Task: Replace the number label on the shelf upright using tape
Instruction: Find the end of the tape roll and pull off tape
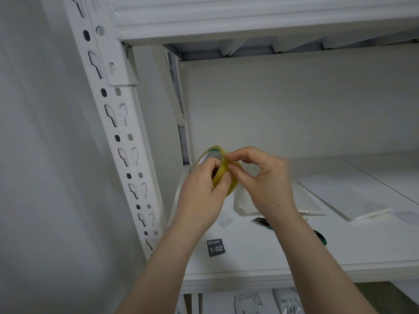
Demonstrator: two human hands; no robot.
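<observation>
I hold a yellowish roll of clear tape (223,171) in front of the shelf bay. My left hand (201,193) grips the roll, with fingers curled through its core. At the roll's outer edge, my right hand (260,180) pinches the tape with thumb and fingertips. A dark number label reading 1-02 (215,247) lies flat on the white shelf board (260,250) below my hands. The perforated white shelf upright (118,137) rises to the left of my hands; I see no label on it.
A small white scrap (224,219) lies on the shelf board near my left wrist. A black and green tool (319,236) is partly hidden behind my right forearm. Flat clear plastic bags (353,200) lie further right. Packaged items (267,300) sit on the shelf below.
</observation>
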